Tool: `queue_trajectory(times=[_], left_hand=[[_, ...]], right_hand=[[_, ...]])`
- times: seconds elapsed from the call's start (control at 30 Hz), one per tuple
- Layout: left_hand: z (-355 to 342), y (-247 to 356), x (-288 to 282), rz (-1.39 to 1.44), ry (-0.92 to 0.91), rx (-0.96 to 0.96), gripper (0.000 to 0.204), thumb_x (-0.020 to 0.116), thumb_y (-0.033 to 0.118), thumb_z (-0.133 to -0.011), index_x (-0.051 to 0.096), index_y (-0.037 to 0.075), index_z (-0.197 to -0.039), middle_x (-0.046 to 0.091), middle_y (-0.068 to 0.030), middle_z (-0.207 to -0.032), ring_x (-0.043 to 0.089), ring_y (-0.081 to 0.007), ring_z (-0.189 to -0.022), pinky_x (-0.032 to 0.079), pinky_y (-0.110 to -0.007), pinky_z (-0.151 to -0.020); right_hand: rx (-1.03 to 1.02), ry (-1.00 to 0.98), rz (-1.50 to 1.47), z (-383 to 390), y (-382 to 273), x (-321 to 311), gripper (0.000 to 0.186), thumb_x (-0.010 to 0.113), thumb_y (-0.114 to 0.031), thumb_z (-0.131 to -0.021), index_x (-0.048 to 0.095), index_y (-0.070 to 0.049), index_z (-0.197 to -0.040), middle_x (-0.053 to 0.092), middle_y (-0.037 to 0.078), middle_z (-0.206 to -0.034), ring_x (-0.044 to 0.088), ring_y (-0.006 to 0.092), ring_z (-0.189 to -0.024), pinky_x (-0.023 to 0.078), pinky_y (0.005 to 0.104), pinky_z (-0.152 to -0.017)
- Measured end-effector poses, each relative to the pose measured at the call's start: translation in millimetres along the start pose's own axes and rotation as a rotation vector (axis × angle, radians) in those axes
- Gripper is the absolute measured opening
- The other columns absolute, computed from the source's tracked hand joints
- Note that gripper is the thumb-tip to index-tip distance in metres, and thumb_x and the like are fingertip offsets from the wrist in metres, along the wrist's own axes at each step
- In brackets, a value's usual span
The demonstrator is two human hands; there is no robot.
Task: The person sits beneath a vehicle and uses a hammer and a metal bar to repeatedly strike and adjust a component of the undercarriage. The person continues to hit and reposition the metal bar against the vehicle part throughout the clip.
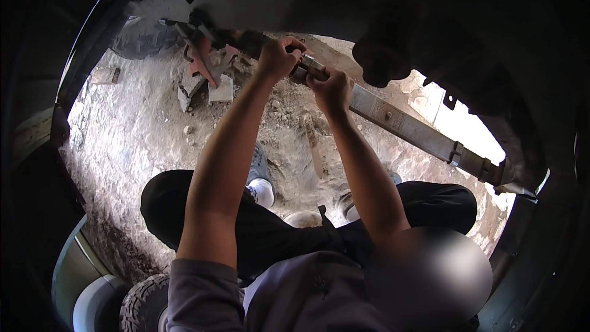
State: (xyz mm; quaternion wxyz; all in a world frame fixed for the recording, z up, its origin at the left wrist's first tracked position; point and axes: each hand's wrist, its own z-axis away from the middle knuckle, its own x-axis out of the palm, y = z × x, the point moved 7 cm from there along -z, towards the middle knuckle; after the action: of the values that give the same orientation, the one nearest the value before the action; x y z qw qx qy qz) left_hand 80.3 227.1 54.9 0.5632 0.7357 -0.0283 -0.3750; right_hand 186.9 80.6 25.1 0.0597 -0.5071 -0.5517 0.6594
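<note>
A long grey metal bar, which looks like a vehicle's leaf spring (393,114), slants from the upper middle down to the right. My left hand (279,58) is closed at its upper end, fingers bent together beside a shiny metal clamp (309,61). What the left fingertips pinch is too small to make out. Just to the right, my right hand (332,90) is closed on the bar, its thumb and fingers against the metal near that clamp. Another clip (455,153) wraps the bar farther along to the right.
Dark vehicle underbody (295,3) hangs close overhead. A red metal stand (200,61) and broken concrete pieces (221,89) are at the upper left. One tyre (144,40) is behind them, another tyre (142,304) at lower left. A flat strip (312,144) lies on the rough ground.
</note>
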Motion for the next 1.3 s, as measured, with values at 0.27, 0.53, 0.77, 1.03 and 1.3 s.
queue_trajectory(times=[0.27,0.53,0.77,1.03,1.3], left_hand=[[-1,0,1,0.055,-0.067,-0.061,0.018,0.068,0.010,-0.087,0.078,0.006,-0.102,0.078,-0.0098,-0.087,0.075,-0.0132,-0.077,0.059,-0.029,-0.077],[-8,-14,6,0.181,-0.114,-0.131,0.016,0.066,0.006,-0.091,0.077,0.001,-0.101,0.078,-0.0098,-0.092,0.076,-0.0139,-0.081,0.060,-0.028,-0.078],[-6,-13,11,0.078,-0.067,-0.053,0.015,0.069,0.014,-0.090,0.078,0.009,-0.100,0.078,-0.0106,-0.086,0.077,-0.0182,-0.080,0.059,-0.033,-0.078],[6,4,9,-0.100,0.072,0.250,0.011,0.069,0.011,-0.088,0.076,0.008,-0.096,0.074,-0.0145,-0.099,0.074,-0.0309,-0.094,0.059,-0.039,-0.084],[-2,2,13,-0.151,-0.040,0.202,0.012,0.067,0.011,-0.089,0.078,0.010,-0.096,0.073,-0.0139,-0.102,0.072,-0.0326,-0.095,0.058,-0.040,-0.086]], right_hand=[[-0.049,0.021,-0.012,2,15,8,0.028,0.082,-0.030,-0.080,0.082,-0.011,-0.101,0.078,0.014,-0.083,0.077,0.0269,-0.078,0.057,0.0396,-0.077],[-0.057,0.007,0.028,3,11,6,0.031,0.081,-0.034,-0.079,0.083,-0.013,-0.101,0.078,0.013,-0.083,0.076,0.0269,-0.078,0.058,0.0402,-0.077],[-0.030,-0.022,-0.005,4,22,14,0.033,0.080,-0.036,-0.080,0.083,-0.011,-0.101,0.078,0.014,-0.083,0.077,0.0281,-0.080,0.057,0.0400,-0.076],[-0.058,0.009,0.047,12,9,7,0.031,0.081,-0.037,-0.079,0.082,-0.011,-0.096,0.077,0.015,-0.082,0.075,0.0319,-0.077,0.056,0.0429,-0.080],[0.053,-0.039,0.059,7,19,9,0.029,0.081,-0.036,-0.080,0.083,-0.015,-0.100,0.078,0.014,-0.085,0.075,0.0322,-0.080,0.056,0.0427,-0.081]])
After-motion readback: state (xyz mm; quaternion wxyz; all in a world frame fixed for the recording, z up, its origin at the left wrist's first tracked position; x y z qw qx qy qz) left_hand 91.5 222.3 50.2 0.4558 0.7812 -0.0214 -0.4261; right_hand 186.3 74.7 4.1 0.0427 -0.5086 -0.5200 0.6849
